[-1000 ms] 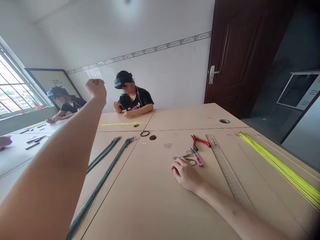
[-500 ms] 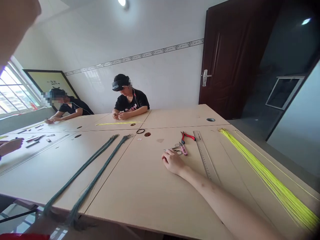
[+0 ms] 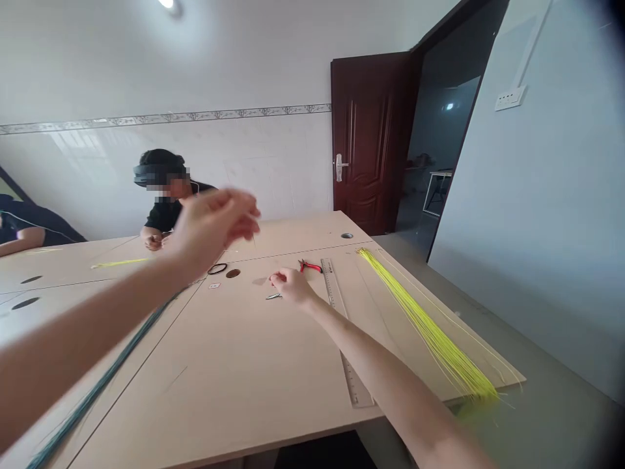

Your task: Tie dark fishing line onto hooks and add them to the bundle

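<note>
My left hand [image 3: 215, 221] is raised above the table, blurred by motion, with its fingers stretched forward and nothing in them. My right hand [image 3: 291, 285] rests on the wooden table [image 3: 254, 365] with its fingers curled. A metal scissors tip [image 3: 273, 296] sticks out from under its left side; whether the hand grips it is hidden. Red-handled pliers [image 3: 308, 266] lie just beyond that hand, and a long metal ruler [image 3: 342, 332] runs along its right side.
A bundle of yellow wires [image 3: 430, 332] lies along the table's right edge. Dark green wire bundles [image 3: 92, 394] run down the left. A black ring [image 3: 217, 268] and a round hole [image 3: 233, 273] sit mid-table. A person [image 3: 163, 195] works opposite; a door [image 3: 364, 137] stands open behind.
My view has swung to the right. My left hand came down from high on the left to the middle of the view. My right hand stays by the scissors.
</note>
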A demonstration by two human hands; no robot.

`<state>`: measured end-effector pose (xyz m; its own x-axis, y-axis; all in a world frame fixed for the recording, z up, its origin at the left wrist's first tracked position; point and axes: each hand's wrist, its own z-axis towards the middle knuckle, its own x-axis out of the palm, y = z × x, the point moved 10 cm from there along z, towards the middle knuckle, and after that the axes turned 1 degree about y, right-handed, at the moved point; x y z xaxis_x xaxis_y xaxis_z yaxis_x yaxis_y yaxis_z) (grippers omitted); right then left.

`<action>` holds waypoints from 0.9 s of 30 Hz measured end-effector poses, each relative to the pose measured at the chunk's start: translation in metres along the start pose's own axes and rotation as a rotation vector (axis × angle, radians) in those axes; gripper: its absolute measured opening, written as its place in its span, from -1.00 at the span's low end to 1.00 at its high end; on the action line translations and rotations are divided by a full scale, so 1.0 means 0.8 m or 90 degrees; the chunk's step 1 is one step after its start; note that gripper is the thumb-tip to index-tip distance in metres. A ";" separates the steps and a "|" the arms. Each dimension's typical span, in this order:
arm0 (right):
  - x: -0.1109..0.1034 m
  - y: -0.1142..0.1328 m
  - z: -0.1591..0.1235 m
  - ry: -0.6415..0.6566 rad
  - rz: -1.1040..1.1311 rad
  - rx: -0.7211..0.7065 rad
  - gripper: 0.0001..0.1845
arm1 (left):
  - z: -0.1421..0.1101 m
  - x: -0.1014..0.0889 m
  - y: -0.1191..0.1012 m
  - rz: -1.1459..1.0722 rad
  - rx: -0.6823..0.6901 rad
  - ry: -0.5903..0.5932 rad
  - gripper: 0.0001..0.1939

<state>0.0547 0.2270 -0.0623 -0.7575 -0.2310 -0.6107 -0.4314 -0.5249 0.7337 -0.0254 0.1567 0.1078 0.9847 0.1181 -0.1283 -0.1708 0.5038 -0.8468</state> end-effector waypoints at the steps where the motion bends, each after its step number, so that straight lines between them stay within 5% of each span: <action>1: -0.013 0.003 -0.006 -0.004 0.016 0.010 -0.72 | -0.014 0.014 0.025 -0.014 -0.035 0.031 -0.84; 6: -0.045 0.010 -0.068 -0.042 0.076 0.051 -0.72 | -0.092 0.069 0.165 -0.108 -0.163 0.074 -0.79; 9: -0.041 0.008 -0.095 -0.057 0.076 0.074 -0.71 | -0.116 0.087 0.214 -0.135 -0.196 0.074 -0.77; 14: -0.030 -0.010 -0.084 -0.017 -0.041 0.115 -0.71 | -0.116 0.065 0.244 -0.107 -0.204 0.026 -0.78; 20: -0.020 -0.077 -0.091 0.005 -0.306 0.274 -0.62 | -0.106 0.013 0.263 -0.042 -0.215 -0.053 -0.77; 27: 0.024 -0.104 -0.103 0.059 -0.447 0.270 -0.54 | -0.106 0.015 0.277 -0.020 -0.233 -0.051 -0.79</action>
<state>0.1164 0.1988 -0.1593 -0.2071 -0.0408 -0.9775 -0.9519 -0.2220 0.2110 -0.0488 0.1971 -0.1250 0.9809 0.1808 -0.0713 -0.1027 0.1707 -0.9800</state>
